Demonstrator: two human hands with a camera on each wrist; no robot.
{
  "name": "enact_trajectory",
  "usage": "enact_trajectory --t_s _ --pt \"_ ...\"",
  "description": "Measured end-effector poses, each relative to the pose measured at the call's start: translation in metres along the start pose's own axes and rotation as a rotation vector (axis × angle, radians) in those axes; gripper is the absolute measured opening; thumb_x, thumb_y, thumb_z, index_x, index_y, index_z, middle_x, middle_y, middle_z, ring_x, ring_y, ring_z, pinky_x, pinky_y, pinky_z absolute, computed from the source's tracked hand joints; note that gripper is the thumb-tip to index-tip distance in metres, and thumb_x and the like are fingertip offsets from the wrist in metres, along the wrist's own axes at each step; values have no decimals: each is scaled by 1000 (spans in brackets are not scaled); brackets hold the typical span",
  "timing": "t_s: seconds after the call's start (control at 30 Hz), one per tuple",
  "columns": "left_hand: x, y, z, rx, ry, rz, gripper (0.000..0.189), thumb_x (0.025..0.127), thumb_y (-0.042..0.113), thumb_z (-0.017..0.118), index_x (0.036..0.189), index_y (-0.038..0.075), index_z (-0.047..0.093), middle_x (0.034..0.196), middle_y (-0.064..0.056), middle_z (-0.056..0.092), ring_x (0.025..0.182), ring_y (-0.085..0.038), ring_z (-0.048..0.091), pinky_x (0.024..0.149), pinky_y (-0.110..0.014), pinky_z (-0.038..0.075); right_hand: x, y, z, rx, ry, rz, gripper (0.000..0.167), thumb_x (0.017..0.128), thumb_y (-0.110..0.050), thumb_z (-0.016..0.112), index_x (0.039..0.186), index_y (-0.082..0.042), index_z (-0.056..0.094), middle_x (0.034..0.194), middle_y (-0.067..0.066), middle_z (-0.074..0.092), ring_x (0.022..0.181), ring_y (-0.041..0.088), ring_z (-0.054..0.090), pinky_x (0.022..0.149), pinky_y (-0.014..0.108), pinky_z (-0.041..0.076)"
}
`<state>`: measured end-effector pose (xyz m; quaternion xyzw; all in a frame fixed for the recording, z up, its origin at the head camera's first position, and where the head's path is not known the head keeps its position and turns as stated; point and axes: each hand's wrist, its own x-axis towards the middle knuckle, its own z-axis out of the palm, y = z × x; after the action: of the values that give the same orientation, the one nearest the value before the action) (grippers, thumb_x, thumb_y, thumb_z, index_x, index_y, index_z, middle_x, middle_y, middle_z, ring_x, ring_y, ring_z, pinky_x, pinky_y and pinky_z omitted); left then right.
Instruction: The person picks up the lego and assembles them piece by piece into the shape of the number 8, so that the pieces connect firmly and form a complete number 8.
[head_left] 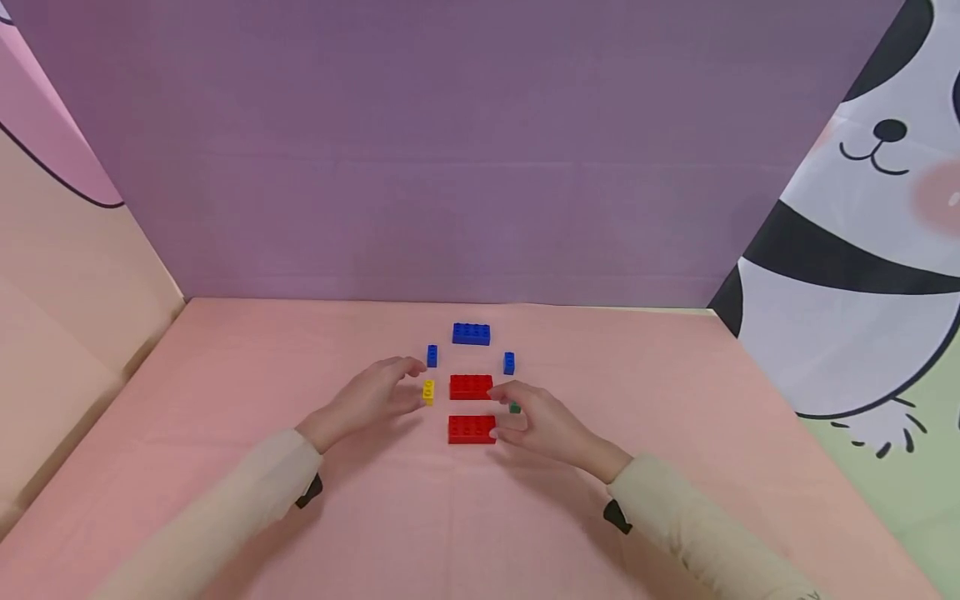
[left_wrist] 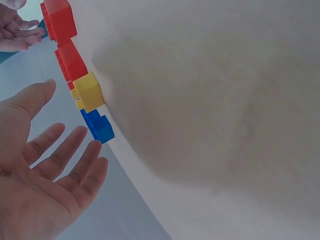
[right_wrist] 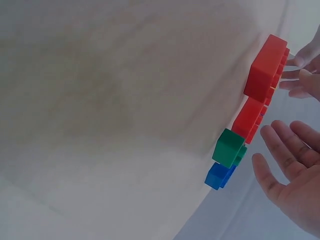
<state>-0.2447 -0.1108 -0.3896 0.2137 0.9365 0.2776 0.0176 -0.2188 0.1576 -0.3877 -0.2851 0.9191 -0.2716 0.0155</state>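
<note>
My left hand [head_left: 375, 393] hovers just left of a small yellow brick [head_left: 428, 392], fingers spread and relaxed with nothing held. My right hand [head_left: 543, 425] is over the right side of the two red bricks, its fingertips overlapping the far red brick [head_left: 471, 387] and the near red brick [head_left: 471, 430] in the head view. In the right wrist view its fingers are loose, apart from the bricks, and a small green brick [right_wrist: 229, 148] stands below the red ones. That green brick is mostly hidden behind my right hand in the head view.
Farther back, two small blue bricks [head_left: 432, 356] stand left and right of the middle line, and a larger blue brick [head_left: 471, 334] lies behind them. A pink cloth [head_left: 420, 533] covers the table. A purple panel [head_left: 465, 167] rises at its back edge.
</note>
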Motion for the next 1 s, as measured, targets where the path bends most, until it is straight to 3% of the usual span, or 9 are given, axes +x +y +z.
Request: enact_trajectory --t_s 0.37,0.73,1.0 --pt "13 -5 12 -76 -53 -52 45 79 19 71 120 12 53 116 -5 58 107 -20 54 89 -34 49 2 -1 6 47 -44 42 40 79 -13 70 115 -6 55 110 7 61 102 21 57 82 32 52" --pt "20 -5 16 -60 -83 -61 41 79 17 71 116 11 55 111 -3 60 102 -19 55 90 -32 48 3 1 10 75 -82 88 38 78 -12 70 113 -7 56 108 3 61 97 17 58 78 28 53" --pt "23 -3 18 -62 -79 -91 40 80 14 70 117 11 56 109 -3 60 101 -18 54 89 -31 49 5 2 12 36 -86 72 39 77 -11 71 113 -7 57 109 4 62 97 17 57 78 28 53"
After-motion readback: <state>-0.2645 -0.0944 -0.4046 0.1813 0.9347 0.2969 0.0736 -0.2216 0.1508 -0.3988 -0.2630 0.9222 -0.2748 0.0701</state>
